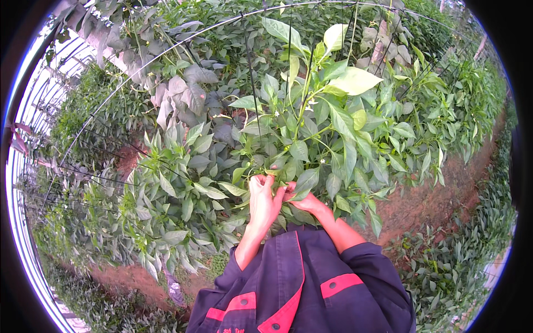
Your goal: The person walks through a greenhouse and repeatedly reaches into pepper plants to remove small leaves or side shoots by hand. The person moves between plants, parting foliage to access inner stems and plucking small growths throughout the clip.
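Note:
Both hands are at the middle of the view, among the leaves of a pepper plant [300, 150] that bears small white flowers. My left hand [265, 192] has its thumb and fingers bent together at a leafy stem, beside a yellowish-green leaf [272, 171]. Close on its right is my right hand [299, 199], its fingertips near the left thumb and partly covered by a green leaf [307, 181]. What lies between the fingers of either hand is too small and hidden to tell. A dark string [251, 66] runs down to the plant just above the hands.
A pale wire [137, 71] arches across the top and left, with more dark strings [290, 45] hanging from it. Dense pepper plants [179, 216] stand on both sides. Large greyish leaves [183, 93] hang at upper left. Bare soil [433, 204] shows at right.

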